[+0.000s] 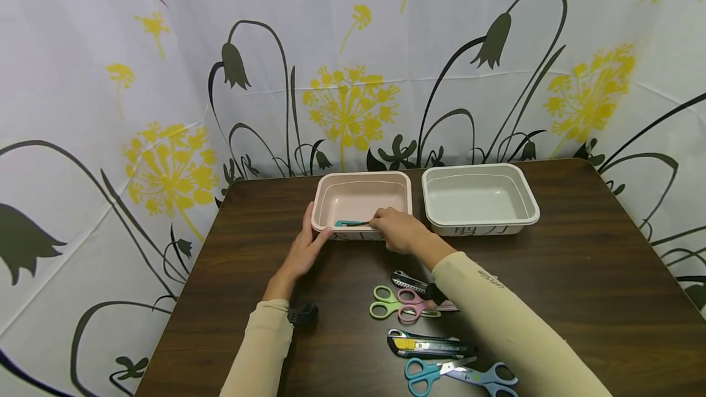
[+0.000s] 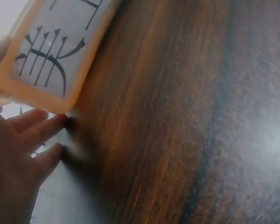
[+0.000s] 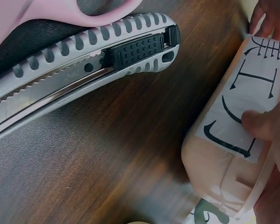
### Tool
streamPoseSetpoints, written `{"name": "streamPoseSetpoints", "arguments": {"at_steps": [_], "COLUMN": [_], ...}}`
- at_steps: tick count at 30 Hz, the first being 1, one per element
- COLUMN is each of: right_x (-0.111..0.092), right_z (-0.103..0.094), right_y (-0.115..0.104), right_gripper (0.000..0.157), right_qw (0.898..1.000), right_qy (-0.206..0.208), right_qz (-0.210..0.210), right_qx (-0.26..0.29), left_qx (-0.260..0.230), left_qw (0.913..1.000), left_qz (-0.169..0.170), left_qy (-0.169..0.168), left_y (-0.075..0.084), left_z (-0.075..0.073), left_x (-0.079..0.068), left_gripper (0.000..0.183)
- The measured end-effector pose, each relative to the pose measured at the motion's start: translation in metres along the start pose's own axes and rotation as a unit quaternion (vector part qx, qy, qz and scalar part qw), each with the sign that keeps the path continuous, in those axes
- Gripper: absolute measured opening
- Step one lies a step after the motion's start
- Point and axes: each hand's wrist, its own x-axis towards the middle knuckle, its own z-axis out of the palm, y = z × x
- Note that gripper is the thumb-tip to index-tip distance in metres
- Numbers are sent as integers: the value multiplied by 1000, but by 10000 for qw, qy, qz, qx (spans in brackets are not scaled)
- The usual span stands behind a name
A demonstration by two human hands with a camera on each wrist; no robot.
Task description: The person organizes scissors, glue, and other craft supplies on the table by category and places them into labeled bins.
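A pink plastic bin (image 1: 364, 192), its front marked with a label of black characters (image 3: 252, 84), stands at the back of the table. My left hand (image 1: 305, 250) touches its front-left corner, thumb at the front rim and fingers along the side; the left wrist view shows those fingers (image 2: 42, 126) fairly straight. Over the bin's front-right part, my right hand (image 1: 399, 230) holds a slim teal tool (image 1: 349, 223) just inside the front wall. The hand hides the tool's right end. In the right wrist view the right thumb (image 3: 259, 123) overlaps the label.
Right of the pink bin stands a white bin (image 1: 480, 198). Nearer me lie a grey cutter (image 1: 409, 283), green scissors (image 1: 386, 304), pink scissors (image 1: 410, 305), a black-and-yellow cutter (image 1: 427, 345), teal scissors (image 1: 427, 372) and blue scissors (image 1: 485, 376). The right forearm passes over some of them.
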Motion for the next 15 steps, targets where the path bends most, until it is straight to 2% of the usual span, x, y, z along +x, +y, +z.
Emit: {"name": "streamPoseSetpoints", "arguments": {"at_steps": [4, 11, 15], "right_x": [1, 2, 1], "right_z": [1, 3, 4], "right_y": [0, 0, -1], "right_gripper": [36, 37, 38], "right_qw": [9998, 9983, 9973], "right_qy": [-12, -100, -81], "right_qz": [17, 32, 52], "right_qx": [-186, -572, -725], "left_qx": [24, 56, 137], "left_qw": [10000, 10000, 9998], "left_qz": [3, -13, -8], "left_qy": [-33, 76, 148], "left_y": [14, -18, -23], "left_z": [-2, 5, 7], "left_x": [-3, 6, 7], "left_gripper": [78, 78, 78]}}
